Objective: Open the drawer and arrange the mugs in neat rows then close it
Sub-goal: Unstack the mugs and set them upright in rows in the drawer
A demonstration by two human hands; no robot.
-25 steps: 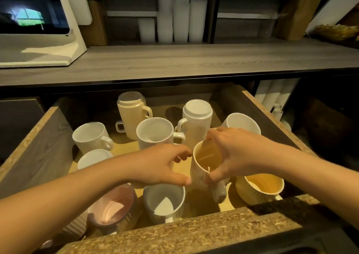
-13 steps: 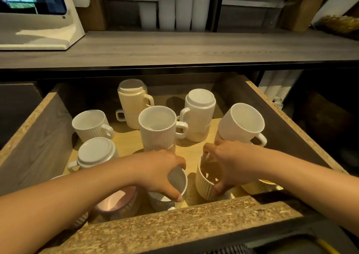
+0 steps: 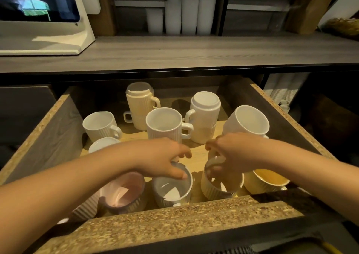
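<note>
The wooden drawer (image 3: pixel 174 220) stands pulled out, with several ribbed mugs inside. Along the front edge sit a pink mug (image 3: pixel 124 191), a grey mug (image 3: pixel 171 193), a cream mug (image 3: pixel 213 191) and a yellow mug (image 3: pixel 268 179). My left hand (image 3: pixel 161 158) pinches the far rim of the grey mug. My right hand (image 3: pixel 233 154) grips the rim of the cream mug, which rests on the drawer floor. Behind the hands stand a tall white stack (image 3: pixel 165 125), an upturned white stack (image 3: pixel 204 117), a cream stack (image 3: pixel 139 106) and single white mugs (image 3: pixel 99 125) (image 3: pixel 246 121).
A grey counter (image 3: pixel 194 53) overhangs the back of the drawer, with a white screen stand (image 3: pixel 48 37) on its left and stacked white cups (image 3: pixel 188 10) on the shelf behind. More paper cups (image 3: pixel 281 90) stand to the right of the drawer.
My right hand has lowered the cream mug from mid-air to the drawer floor at the front, next to the grey mug. My left hand has moved onto the grey mug's rim.
</note>
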